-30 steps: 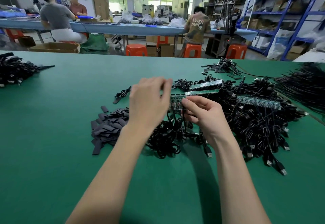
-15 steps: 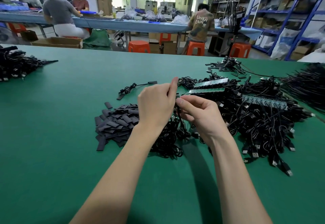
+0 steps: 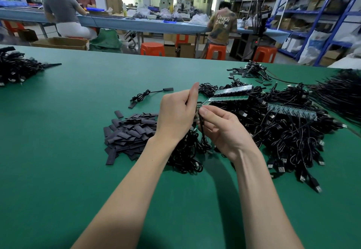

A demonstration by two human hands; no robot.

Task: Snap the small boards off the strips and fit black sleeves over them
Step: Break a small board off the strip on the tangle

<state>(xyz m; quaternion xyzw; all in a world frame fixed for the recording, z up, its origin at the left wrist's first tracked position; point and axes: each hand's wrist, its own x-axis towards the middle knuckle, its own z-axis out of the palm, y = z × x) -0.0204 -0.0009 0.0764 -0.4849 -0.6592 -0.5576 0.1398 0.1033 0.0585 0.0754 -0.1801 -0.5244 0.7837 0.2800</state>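
My left hand [image 3: 178,115] and my right hand [image 3: 220,129] meet above the green table, both pinching a small green board [image 3: 198,106] with a black cable hanging from it. The board sits at the near end of a green strip [image 3: 228,98]; whether it is still joined to the strip I cannot tell. A second strip [image 3: 233,89] lies just behind, and a third strip [image 3: 291,111] rests on the cable heap to the right. A pile of flat black sleeves [image 3: 130,133] lies left of my left hand.
A big heap of black USB cables [image 3: 289,135] covers the table's right half. One sleeved cable [image 3: 150,94] lies alone behind the sleeves. More cable bundles sit far left [image 3: 15,68] and far right [image 3: 340,92]. People work at a blue bench beyond.
My hands have closed together and turned the end of the strip upward. My left hand's fingers, spread a second ago, now pinch the end board.
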